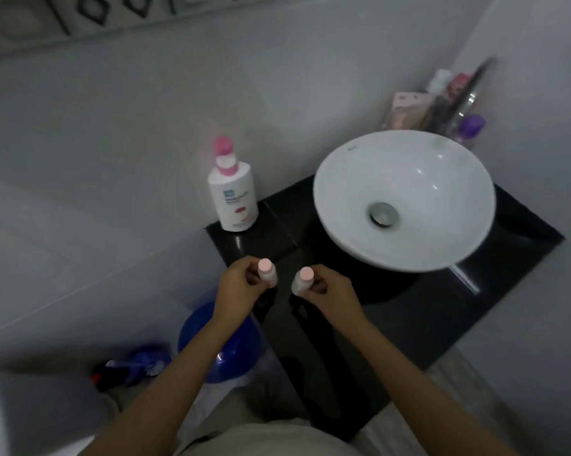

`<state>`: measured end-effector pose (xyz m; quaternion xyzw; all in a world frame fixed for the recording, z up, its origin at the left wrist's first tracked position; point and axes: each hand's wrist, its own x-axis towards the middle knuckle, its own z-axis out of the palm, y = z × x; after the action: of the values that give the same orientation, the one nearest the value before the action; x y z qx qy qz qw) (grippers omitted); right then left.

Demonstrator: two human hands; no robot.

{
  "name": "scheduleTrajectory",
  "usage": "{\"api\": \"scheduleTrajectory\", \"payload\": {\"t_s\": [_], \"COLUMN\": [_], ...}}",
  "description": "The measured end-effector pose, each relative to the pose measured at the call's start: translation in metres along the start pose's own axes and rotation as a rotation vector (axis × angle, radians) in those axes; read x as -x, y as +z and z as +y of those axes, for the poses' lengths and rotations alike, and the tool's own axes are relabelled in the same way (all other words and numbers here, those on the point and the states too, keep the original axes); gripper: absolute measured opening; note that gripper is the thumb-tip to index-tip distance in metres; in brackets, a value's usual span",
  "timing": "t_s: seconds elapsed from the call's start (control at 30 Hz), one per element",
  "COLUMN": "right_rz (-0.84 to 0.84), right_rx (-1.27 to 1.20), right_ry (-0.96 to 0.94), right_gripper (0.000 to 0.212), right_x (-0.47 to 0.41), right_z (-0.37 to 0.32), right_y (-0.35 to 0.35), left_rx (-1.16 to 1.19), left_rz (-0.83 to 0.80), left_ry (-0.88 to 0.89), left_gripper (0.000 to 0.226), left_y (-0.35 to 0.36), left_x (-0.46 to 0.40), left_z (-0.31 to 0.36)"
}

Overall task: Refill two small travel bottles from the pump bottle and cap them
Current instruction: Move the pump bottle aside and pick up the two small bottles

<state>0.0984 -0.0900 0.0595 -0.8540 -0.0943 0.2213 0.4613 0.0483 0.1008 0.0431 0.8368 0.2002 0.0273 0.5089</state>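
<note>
A small travel bottle (267,274) with a pink cap is gripped upright in the left hand (236,291), just above the dark surface (392,311). Beyond that hand, well apart, the pump bottle (234,192) stands at the surface's far corner against the wall. A second capped travel bottle (302,280), tilted slightly, is pinched in the right hand (330,296), near the first. Beyond and to the right of this hand sits the white basin (405,199), seemingly empty. The fill of either small bottle cannot be told. With both hands occupied, a bottle could be dropped or knocked over when a cap is unscrewed.
</note>
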Motion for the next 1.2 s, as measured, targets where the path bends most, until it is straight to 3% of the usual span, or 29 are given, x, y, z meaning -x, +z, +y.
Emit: {"api": "scheduleTrajectory", "payload": {"t_s": [0.17, 0.33, 0.67, 1.2], "right_rz": [-0.066, -0.093, -0.115, -0.108], "right_rx": [0.025, 0.053, 0.146, 0.190], "right_ry": [-0.075, -0.085, -0.021, 0.028], "right_gripper": [0.024, 0.022, 0.016, 0.030], "right_x": [-0.070, -0.126, -0.162, -0.165], "right_z": [-0.045, -0.066, -0.052, -0.045], "right_y": [0.018, 0.043, 0.061, 0.059], "left_rx": [0.055, 0.069, 0.075, 0.090], "left_rz": [0.214, 0.302, 0.309, 0.316], "left_ry": [-0.076, -0.158, -0.204, -0.231], "left_gripper": [0.026, 0.019, 0.019, 0.037], "left_y": [-0.018, -0.020, -0.008, -0.003], "left_x": [-0.044, -0.082, -0.101, -0.089], "left_z": [0.004, -0.005, -0.024, -0.031]}}
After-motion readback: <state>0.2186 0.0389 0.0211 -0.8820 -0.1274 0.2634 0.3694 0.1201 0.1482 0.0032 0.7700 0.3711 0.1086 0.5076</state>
